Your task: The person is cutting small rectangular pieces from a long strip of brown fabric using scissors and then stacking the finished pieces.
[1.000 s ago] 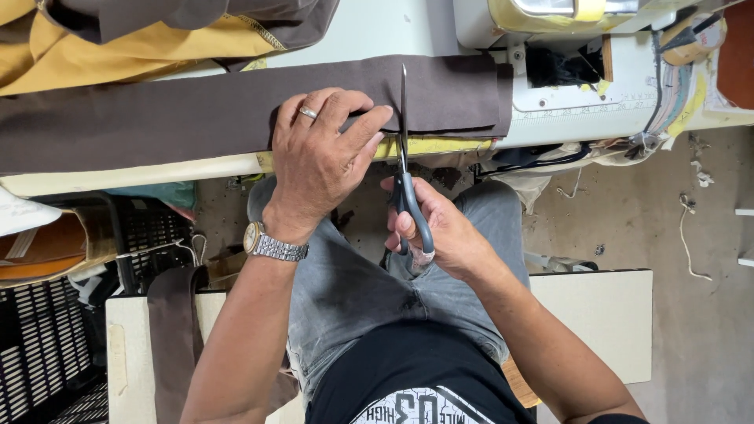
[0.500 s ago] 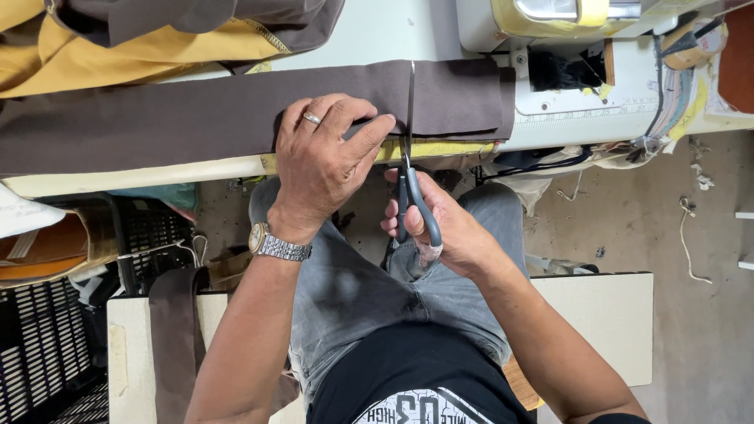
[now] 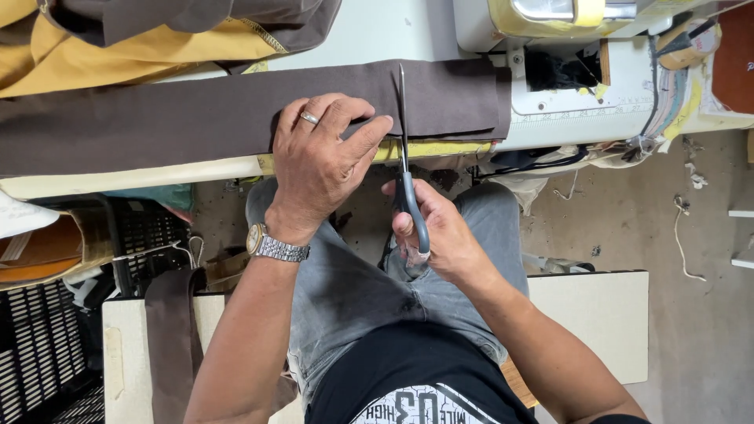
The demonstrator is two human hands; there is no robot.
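Note:
A long dark brown strip of fabric lies across the sewing table. My left hand, with a ring and a metal wristwatch, presses flat on the strip just left of the cut line. My right hand grips the grey handles of a pair of scissors. The blades point away from me and cross the strip's full width, closed or nearly closed. A shorter piece of the brown strip lies to the right of the blades.
A white sewing machine stands at the right end of the table. Yellow and brown cloth is piled at the far left. A black wire basket sits at my left. Another brown strip hangs over a pale board beside my knees.
The scissors were drawn back towards me half a second ago and have now pushed forward across the strip again. My left hand stayed pressed on the fabric.

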